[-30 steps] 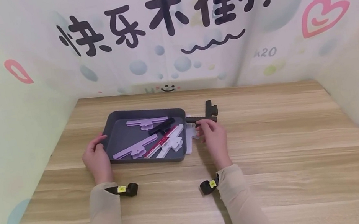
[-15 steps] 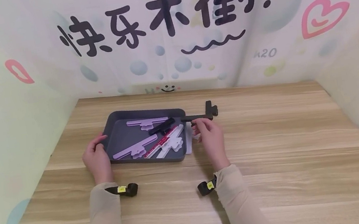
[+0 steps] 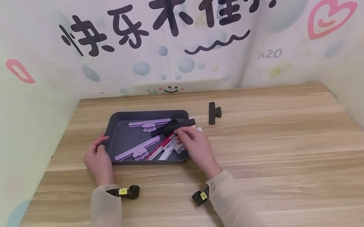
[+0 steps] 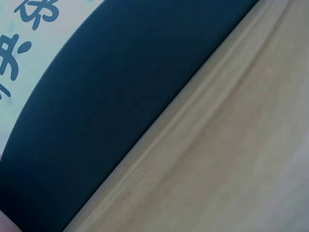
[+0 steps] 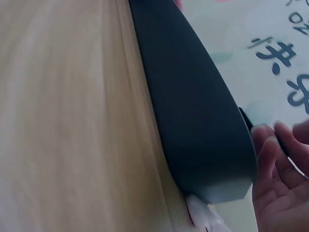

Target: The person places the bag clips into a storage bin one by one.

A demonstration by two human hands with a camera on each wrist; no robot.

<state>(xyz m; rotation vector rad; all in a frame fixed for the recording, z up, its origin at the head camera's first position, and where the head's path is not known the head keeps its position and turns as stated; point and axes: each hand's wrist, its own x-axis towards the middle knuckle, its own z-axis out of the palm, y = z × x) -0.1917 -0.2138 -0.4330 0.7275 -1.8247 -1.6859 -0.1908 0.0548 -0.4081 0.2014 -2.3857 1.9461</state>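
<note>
A dark grey tray (image 3: 150, 113) lies on the table; my left hand (image 3: 98, 160) grips its left wall. In the left wrist view the tray's side (image 4: 116, 92) fills much of the picture, with only slivers of the hand showing. Over the tray's right end, my right hand (image 3: 196, 142) pinches a black clip (image 3: 186, 123) by its handle. In the tray lie two purple clips (image 3: 138, 150), another black clip (image 3: 163, 128), a red-and-white clip (image 3: 159, 147) and a white clip (image 3: 168, 152), partly hidden by my right hand.
Right of the tray, a black clip (image 3: 213, 113) lies on the wooden table (image 3: 296, 143). A pale clip (image 5: 205, 215) sits against the tray's right end, mostly covered by my right hand in the head view. A printed cloth (image 3: 174, 59) hangs behind the table.
My right hand has moved left, carrying the black clip from the table beside the tray to above its right end. The left hand has stayed at the tray's left wall.
</note>
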